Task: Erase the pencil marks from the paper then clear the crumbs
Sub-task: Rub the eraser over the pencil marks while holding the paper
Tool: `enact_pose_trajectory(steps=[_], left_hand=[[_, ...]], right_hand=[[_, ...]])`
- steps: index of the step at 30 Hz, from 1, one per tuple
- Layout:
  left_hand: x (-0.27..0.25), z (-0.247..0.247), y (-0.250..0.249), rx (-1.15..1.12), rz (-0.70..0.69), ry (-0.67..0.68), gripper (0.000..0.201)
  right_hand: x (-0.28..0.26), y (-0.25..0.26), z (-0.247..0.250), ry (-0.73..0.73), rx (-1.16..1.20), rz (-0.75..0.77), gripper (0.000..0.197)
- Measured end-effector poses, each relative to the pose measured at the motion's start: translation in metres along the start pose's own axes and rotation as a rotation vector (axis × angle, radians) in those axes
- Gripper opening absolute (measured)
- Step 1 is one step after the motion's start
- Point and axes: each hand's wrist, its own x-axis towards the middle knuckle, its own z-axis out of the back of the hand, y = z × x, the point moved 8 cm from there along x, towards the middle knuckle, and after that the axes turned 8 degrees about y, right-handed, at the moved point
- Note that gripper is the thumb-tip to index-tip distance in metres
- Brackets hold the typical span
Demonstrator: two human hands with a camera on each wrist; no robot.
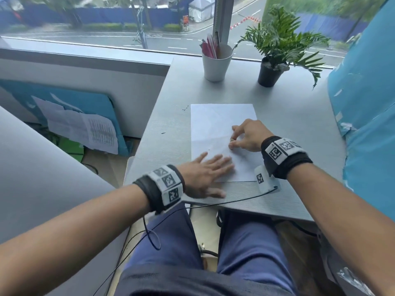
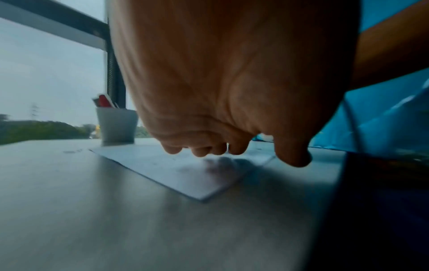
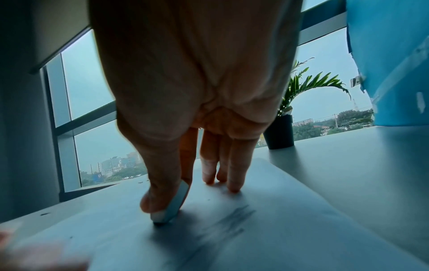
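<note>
the white sheet of paper [image 1: 222, 124] lies flat on the grey desk [image 1: 288, 116], its long side running away from the person, near the desk's near edge. it sits square in front of the person, probably so both hands can reach it without stretching.

the left hand [image 1: 205, 174] is spread wide and flat, fingers straight, over the paper's near left corner. in the left wrist view the fingertips sit just above or on the sheet — i cannot tell which, as the picture is blurred. its job, i judge, is to pin the sheet so rubbing does not drag or crease it.

the right hand [image 1: 249, 135] is over the middle right of the paper and pinches a small white block eraser [image 3: 171, 203] between thumb and forefinger, the eraser's lower end on the sheet. the other three fingers [image 3: 233, 172] are stretched out with their tips on the paper beyond it, likely for steadying. grey smudged pencil marks [image 3: 232, 218] lie just right of the eraser, so the erasing is not finished.

dark eraser crumbs [image 1: 185, 108] lie on the desk off the paper's far left corner — the clearing step looks undone. at the far end stand a white cup of pens [image 1: 216, 64] and a small green plant in a black pot [image 1: 269, 71], well apart from the work.
</note>
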Motion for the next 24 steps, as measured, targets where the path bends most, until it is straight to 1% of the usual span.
enact_pose_trajectory(steps=[1,2,3,4,6,7,8,9,10,11,12,13,14,16,18,19,21,22,23,24], left_hand=[[-0.001,-0.009,-0.004,-0.004,-0.011,0.022,0.088],[-0.003,-0.014,0.003,-0.017,0.023,0.021,0.09],[-0.006,-0.016,0.018,-0.036,0.105,0.008,0.093],[-0.011,-0.016,0.037,-0.055,0.23,-0.002,0.098],[-0.027,-0.013,0.074,-0.083,0.526,-0.019,0.108],[-0.032,-0.01,0.08,-0.079,0.607,-0.045,0.113],[-0.03,-0.004,0.075,-0.061,0.596,-0.088,0.114],[-0.024,0.001,0.06,-0.039,0.504,-0.132,0.113],[-0.016,0.005,0.039,-0.024,0.366,-0.147,0.109],[-0.007,0.004,0.018,-0.015,0.229,-0.127,0.104],[0.001,-0.001,0.003,-0.004,0.131,-0.089,0.098],[0.008,-0.006,-0.004,0.008,0.082,-0.057,0.093],[0.012,-0.01,-0.003,0.002,0.064,-0.044,0.09],[0.011,-0.012,0.014,-0.066,0.078,-0.058,0.087],[0.002,-0.009,0.044,-0.135,0.17,-0.057,0.088],[-0.004,-0.007,0.063,-0.135,0.256,-0.047,0.091],[-0.019,-0.001,0.101,-0.075,0.474,-0.034,0.102],[-0.024,0.005,0.111,-0.059,0.555,-0.055,0.108],[-0.025,0.011,0.114,-0.064,0.576,-0.095,0.111],[-0.021,0.018,0.11,-0.078,0.526,-0.138,0.111]], right_hand=[[0.0,0.0,0.0,0.005,0.001,-0.004,0.02],[0.001,0.0,0.0,0.007,0.003,-0.008,0.019],[0.001,0.0,-0.001,0.007,0.007,-0.012,0.019],[0.001,-0.001,-0.001,0.004,0.014,-0.016,0.018],[0.001,-0.002,-0.002,-0.003,0.035,-0.031,0.018],[0.001,-0.003,-0.002,-0.007,0.043,-0.04,0.017],[0.002,-0.002,-0.001,-0.006,0.042,-0.043,0.017],[0.002,-0.001,-0.001,-0.001,0.032,-0.043,0.017],[0.003,-0.001,0.0,0.006,0.022,-0.043,0.018],[0.003,0.0,0.001,0.014,0.014,-0.045,0.018],[0.003,0.0,0.002,0.019,0.009,-0.05,0.02],[0.003,-0.001,0.003,0.021,0.009,-0.057,0.021],[0.003,-0.001,0.003,0.02,0.011,-0.063,0.021],[0.003,-0.001,0.004,0.013,0.015,-0.068,0.022],[0.003,-0.002,0.004,0.007,0.03,-0.08,0.022],[0.003,-0.002,0.003,0.005,0.038,-0.086,0.022],[0.004,-0.002,0.002,0.003,0.047,-0.092,0.021],[0.004,-0.002,0.002,0.002,0.05,-0.093,0.021],[0.004,-0.002,0.002,0.001,0.054,-0.095,0.02],[0.004,-0.002,0.002,0.001,0.057,-0.098,0.02]])
